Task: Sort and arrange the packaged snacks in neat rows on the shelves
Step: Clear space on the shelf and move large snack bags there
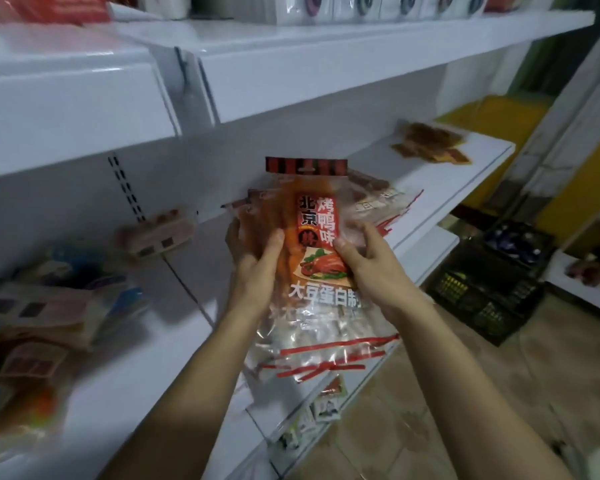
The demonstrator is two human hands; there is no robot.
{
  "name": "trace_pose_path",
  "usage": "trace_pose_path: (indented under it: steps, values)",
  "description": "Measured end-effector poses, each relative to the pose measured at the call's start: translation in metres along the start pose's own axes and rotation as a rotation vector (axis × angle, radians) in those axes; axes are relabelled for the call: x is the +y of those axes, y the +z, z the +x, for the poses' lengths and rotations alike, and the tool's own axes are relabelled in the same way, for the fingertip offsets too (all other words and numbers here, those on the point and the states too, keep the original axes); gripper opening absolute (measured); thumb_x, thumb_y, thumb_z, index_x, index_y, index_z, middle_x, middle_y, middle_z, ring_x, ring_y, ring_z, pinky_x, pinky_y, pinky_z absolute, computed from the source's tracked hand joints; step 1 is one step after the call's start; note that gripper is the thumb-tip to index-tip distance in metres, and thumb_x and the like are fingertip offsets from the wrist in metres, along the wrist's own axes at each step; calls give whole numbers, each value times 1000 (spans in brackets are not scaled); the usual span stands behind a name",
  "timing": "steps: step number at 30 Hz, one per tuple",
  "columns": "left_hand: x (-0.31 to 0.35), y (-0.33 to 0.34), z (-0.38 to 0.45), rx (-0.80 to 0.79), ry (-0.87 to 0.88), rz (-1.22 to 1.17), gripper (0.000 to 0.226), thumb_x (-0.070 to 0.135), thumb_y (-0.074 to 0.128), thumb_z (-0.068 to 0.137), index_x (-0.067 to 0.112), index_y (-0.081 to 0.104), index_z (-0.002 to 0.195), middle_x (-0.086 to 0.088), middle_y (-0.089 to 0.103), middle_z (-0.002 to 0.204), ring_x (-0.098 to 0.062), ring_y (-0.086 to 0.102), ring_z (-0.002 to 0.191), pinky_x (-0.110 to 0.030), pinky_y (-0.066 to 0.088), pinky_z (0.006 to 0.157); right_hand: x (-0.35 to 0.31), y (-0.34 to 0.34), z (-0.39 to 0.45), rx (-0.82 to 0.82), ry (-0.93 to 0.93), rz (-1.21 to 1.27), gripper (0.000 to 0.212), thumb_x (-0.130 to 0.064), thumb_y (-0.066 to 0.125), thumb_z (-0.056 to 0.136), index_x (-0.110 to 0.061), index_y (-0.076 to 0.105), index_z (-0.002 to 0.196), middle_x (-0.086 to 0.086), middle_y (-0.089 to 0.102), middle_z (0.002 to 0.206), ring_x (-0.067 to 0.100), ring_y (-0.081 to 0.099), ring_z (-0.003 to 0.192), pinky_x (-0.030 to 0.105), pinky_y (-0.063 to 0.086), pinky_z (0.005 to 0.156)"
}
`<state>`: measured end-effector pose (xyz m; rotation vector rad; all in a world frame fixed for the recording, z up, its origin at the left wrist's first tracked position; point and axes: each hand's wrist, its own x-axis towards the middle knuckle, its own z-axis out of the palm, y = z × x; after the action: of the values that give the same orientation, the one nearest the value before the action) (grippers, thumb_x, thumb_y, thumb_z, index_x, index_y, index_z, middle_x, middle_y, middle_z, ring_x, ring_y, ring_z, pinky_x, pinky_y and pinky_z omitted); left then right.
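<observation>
Both grips, left hand [253,261] and right hand [368,258], pinch the snack packet stack [317,237] at frame centre; square edges before shelving.

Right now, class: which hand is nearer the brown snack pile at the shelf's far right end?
Right. The right hand grips the packets' right edge, below-left of the brown pile; the left hand grips their left edge, farther away.

snack pack [317,258] held before the shelf [447,174], more packs [49,317] lying left (blurred), crate [489,289] on floor right
</observation>
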<state>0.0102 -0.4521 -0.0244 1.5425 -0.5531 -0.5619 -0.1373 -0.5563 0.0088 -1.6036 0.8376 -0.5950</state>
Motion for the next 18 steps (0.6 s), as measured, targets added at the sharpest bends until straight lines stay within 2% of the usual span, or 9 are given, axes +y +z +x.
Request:
trace_pose_path:
  steps: [2, 4, 6, 8, 9, 11, 14, 16, 18]
  values:
    - [-4, 5, 25, 91, -23, 39, 73, 85, 54, 82, 53, 30, 143, 11, 66, 129, -13, 70, 101, -36, 53, 94, 4, 1, 41, -43, -32, -88, 62, -56, 60, 93, -31, 39, 145, 3, 62, 137, 24, 68, 115, 51, 56, 98]
    - [-9, 10, 48, 213, 6, 30, 64, 75, 53, 91, 46, 29, 143, 16, 60, 131, -7, 66, 101, -31, 52, 90, 6, 3, 79, -100, -83, -167, 63, -55, 62, 93, -28, 41, 145, -1, 60, 139, 21, 63, 121, 49, 52, 104]
    - [-11, 19, 71, 297, 7, -82, 55, 65, 58, 95, 45, 30, 138, 15, 60, 132, -15, 68, 112, -40, 54, 97, 3, 2, 115, -151, -158, -221, 60, -43, 63, 98, -20, 42, 148, -2, 60, 139, 19, 60, 124, 41, 49, 106]
    - [-9, 29, 94, 359, -15, -163, 56, 61, 64, 94, 31, 42, 137, 9, 67, 121, -28, 69, 114, -45, 56, 95, -3, -3, 147, -174, -234, -281, 55, -35, 64, 99, -13, 44, 145, 0, 63, 131, 22, 61, 119, 32, 51, 97]
    - [-12, 35, 106, 376, -1, -138, 60, 65, 64, 92, 25, 50, 135, 3, 71, 116, -34, 69, 112, -48, 56, 94, -4, -7, 164, -190, -297, -322, 47, -30, 63, 100, -10, 47, 140, 3, 64, 125, 25, 63, 115, 31, 51, 93]
    - [-23, 47, 130, 400, -12, 92, 65, 74, 54, 91, 29, 53, 137, -10, 71, 119, -36, 69, 111, -57, 55, 95, -4, -15, 197, -191, -462, -501, 36, -25, 60, 102, -7, 53, 133, 13, 64, 124, 31, 62, 113, 41, 51, 96]
    - [-32, 69, 145, 491, -140, 635, 68, 66, 36, 95, 30, 34, 153, -22, 36, 157, -44, 38, 142, -67, 33, 113, 2, -34, 234, -246, -567, -689, 33, -37, 55, 99, -15, 60, 123, 6, 67, 116, 28, 61, 111, 49, 51, 95]
    - [-32, 79, 144, 513, -260, 767, 66, 66, 34, 99, 38, 28, 158, -22, 10, 168, -48, 13, 153, -68, 11, 120, 6, -47, 243, -369, -592, -716, 36, -49, 54, 98, -19, 64, 113, 0, 69, 104, 23, 62, 103, 49, 51, 91]
    - [-30, 85, 146, 489, -300, 796, 71, 76, 30, 95, 45, 23, 159, -20, 3, 171, -48, 2, 155, -68, 1, 120, 10, -56, 246, -493, -550, -764, 55, -73, 53, 88, -32, 59, 125, -2, 67, 119, 22, 60, 114, 45, 51, 95]
